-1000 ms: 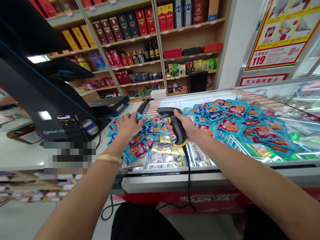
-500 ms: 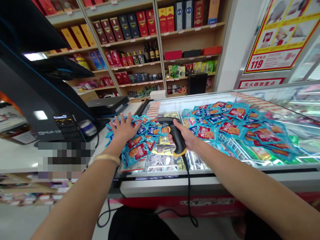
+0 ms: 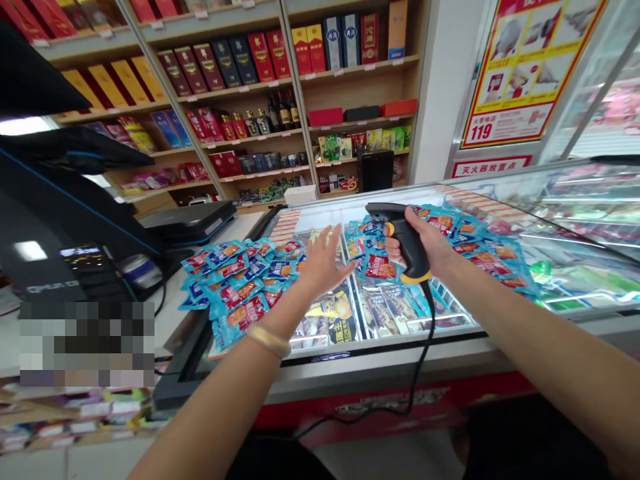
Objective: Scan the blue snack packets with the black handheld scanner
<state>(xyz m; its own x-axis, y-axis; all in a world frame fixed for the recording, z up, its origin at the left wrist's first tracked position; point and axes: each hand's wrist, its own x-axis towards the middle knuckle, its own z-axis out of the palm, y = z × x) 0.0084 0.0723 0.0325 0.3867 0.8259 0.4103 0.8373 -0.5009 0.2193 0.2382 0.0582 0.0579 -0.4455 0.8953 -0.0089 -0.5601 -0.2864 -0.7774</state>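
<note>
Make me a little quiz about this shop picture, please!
1. True or false: the right hand holds the scanner.
2. Pick one: the left hand is (A) open with fingers spread, (B) shut on a packet, (C) out of sight.
3. Fill in: the packets piled on the left are mostly ____ in colour.

Key: 1 true; 2 A; 3 blue.

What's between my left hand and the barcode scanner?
In the head view, a few blue snack packets lie on the freezer's glass lid between the left hand and the scanner.
</note>
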